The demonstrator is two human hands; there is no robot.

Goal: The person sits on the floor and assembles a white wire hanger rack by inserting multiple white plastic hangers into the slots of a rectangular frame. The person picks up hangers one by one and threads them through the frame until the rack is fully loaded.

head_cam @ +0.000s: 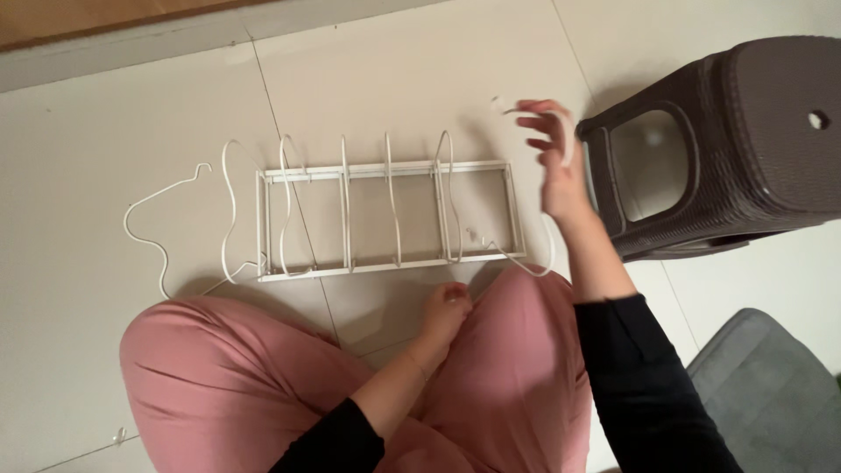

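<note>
A white rectangular wire rack frame [385, 264] lies flat on the pale tiled floor in front of my knees, with several curved white wire dividers [392, 197] standing across it. My right hand [554, 162] is raised above the frame's right end and grips one more white wire divider [536, 268], whose lower loop hangs down by the frame's right corner. My left hand [447, 308] rests curled against my knee just below the frame's front rail; nothing shows in it. Another loose white wire divider [144, 219] lies on the floor left of the frame.
A dark brown woven plastic stool [727, 140] stands right of my right hand, very close to it. A grey cushion [771, 385] lies at the lower right. My legs in pink trousers [263, 377] fill the bottom middle. A wooden strip [79, 17] runs along the top left.
</note>
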